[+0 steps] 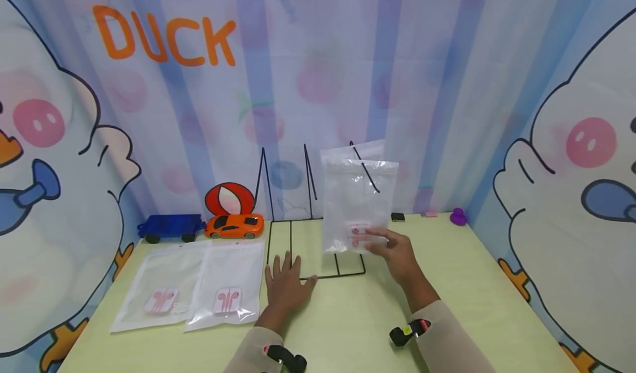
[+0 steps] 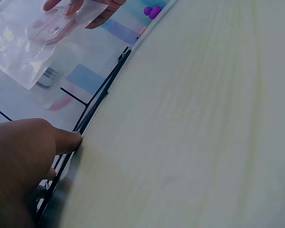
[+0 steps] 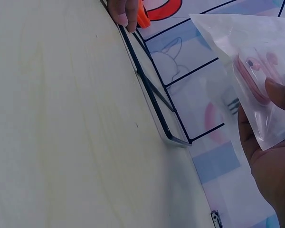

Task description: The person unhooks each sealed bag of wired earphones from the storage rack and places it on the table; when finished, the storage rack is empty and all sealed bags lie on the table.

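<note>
Earphone bag (image 1: 359,204) is held upright over the wire rack (image 1: 318,251), pinched at its lower edge by the right hand (image 1: 397,254); its pink contents are blurred. At 9 o'clock, the left hand (image 1: 285,284) is pressed flat on the rack's base, fingers spread. Two more bags (image 1: 194,287) lie near the worktop (image 1: 472,284) edge.

1. We see two flat earphone bags (image 1: 191,287) on the table (image 1: 472,284), left of the fingers.
2. We see an orange toy car (image 1: 234,225) and a blue truck (image 1: 170,227) beyond them.
3. We see a purple toy (image 1: 458,217) far right.
</note>
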`<state>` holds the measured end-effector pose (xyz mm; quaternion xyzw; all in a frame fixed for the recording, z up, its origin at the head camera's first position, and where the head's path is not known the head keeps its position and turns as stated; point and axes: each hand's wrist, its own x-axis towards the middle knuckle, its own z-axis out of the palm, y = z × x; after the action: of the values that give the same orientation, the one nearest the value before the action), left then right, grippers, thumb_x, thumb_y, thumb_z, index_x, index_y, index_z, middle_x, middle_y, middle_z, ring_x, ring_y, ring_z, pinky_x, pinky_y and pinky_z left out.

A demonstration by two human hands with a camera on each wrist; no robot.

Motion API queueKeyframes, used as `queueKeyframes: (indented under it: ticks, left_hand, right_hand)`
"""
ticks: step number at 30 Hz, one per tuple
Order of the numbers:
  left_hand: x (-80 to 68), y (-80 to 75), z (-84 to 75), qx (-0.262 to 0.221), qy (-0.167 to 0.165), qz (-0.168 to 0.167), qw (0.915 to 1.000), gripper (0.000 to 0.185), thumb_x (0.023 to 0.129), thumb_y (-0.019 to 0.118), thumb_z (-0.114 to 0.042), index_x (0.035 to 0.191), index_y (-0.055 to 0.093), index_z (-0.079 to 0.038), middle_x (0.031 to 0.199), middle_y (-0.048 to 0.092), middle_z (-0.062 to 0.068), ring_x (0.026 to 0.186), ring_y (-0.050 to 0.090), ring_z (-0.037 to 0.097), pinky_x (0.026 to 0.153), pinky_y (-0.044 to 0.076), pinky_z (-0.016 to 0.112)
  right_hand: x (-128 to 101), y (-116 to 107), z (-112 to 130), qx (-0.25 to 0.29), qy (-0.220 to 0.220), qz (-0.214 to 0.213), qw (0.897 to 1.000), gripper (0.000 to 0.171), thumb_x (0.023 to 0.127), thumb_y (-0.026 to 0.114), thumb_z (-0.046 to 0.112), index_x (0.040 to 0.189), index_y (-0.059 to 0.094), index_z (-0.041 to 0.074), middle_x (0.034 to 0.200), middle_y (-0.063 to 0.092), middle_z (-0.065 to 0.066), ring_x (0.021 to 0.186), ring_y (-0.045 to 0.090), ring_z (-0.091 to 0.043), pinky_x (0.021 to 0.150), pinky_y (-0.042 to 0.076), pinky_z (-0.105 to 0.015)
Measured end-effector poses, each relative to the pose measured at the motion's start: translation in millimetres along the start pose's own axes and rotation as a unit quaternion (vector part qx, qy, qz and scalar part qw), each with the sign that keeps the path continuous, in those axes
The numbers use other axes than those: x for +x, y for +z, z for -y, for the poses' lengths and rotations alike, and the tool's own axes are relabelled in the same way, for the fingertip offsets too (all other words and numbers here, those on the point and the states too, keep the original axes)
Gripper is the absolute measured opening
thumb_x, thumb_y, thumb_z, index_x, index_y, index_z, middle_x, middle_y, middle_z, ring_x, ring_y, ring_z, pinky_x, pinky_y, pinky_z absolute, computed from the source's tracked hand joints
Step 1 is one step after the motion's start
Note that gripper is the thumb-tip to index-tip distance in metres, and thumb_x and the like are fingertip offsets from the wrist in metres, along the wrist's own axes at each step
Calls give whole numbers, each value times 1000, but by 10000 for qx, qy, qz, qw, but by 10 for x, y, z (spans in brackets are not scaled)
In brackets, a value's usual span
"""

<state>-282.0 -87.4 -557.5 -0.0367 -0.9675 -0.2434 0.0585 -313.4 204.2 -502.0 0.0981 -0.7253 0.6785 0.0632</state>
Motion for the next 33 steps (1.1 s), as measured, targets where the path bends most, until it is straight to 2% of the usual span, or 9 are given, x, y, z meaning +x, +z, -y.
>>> queueKeyframes:
  ticks: [4,10,13,16,23,30,33]
  left_hand:
    - [15,5,2,17,23,-23,10000,75,101,68,-51,159,54,-5,175,37,24,165,26,52,132,14,75]
    - [14,8,13,31,4,-9,10000,76,102,67,-52,160,54,-6,176,37,23,165,25,52,133,14,74]
    - [11,5,10,12,30,-28,10000,75,101,67,-51,160,54,-5,176,37,24,165,25,52,132,14,75]
    - [-3,-10,-4,-24,49,-38,10000,75,101,68,-50,159,54,-4,175,37,24,165,25,52,132,14,75]
    - [-18,-22,-12,-6,56,-42,10000,75,102,68,-49,159,54,-4,175,37,25,165,26,53,132,14,75]
    - [-3,6,7,22,34,-11,10000,75,102,67,-51,160,53,-5,176,36,23,165,25,52,132,14,74]
    - [2,18,21,-24,42,-26,10000,76,102,67,-51,161,53,-5,176,36,23,165,25,52,132,14,74]
  right_hand:
    - [-38,-41,-1,72,-76,20,9999,41,93,83,2,134,75,1,131,74,3,118,71,-9,96,61,-25]
    - [-142,-97,23,-159,38,-62,9998,41,94,83,5,134,77,3,141,70,-1,126,63,-8,95,60,-24]
    - [-214,-116,32,-167,138,-49,9998,41,94,83,6,134,76,1,142,68,-3,122,65,-9,94,61,-24]
    - [-283,-127,39,-92,173,-37,9998,41,94,83,4,134,75,-1,138,69,1,120,66,-8,93,61,-24]
    - [-404,-125,37,244,50,25,9997,40,93,81,-2,132,72,-8,125,73,17,123,64,-5,93,61,-24]
    - [-507,-134,21,377,-252,172,9988,33,93,79,-5,125,79,-1,123,75,16,119,66,-5,91,63,-25]
    - [-535,-147,14,310,-344,210,9987,32,93,79,-5,126,79,-1,122,75,16,119,66,-5,91,62,-24]
